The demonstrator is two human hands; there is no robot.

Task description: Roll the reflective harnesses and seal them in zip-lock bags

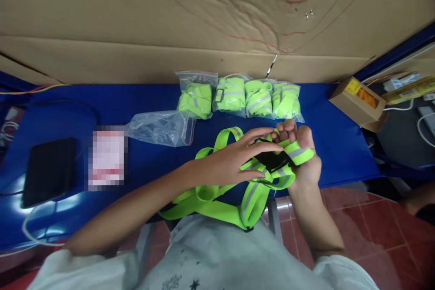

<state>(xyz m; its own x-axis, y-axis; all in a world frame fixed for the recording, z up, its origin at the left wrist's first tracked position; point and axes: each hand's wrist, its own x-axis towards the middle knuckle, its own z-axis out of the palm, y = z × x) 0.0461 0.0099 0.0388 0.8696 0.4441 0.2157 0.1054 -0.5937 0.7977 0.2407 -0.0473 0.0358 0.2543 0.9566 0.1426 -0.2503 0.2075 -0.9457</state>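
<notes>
A neon green reflective strap harness [217, 199] with grey stripes and a black buckle hangs from my hands over the front edge of the blue table [142, 104]. My right hand [302, 149] is closed around a bundled part of the straps, palm toward me. My left hand [238, 158] lies over the same bundle with its fingers stretched out, pressing the straps flat near the black buckle. An empty clear zip bag [159, 128] lies on the table to the left of my hands.
Several sealed bags of folded green straps [238, 95] line the table's back edge against a cardboard wall [170, 18]. A black tablet [49, 170] with a white cable and a blurred card [107, 158] sit left. A small cardboard box [356, 99] stands right.
</notes>
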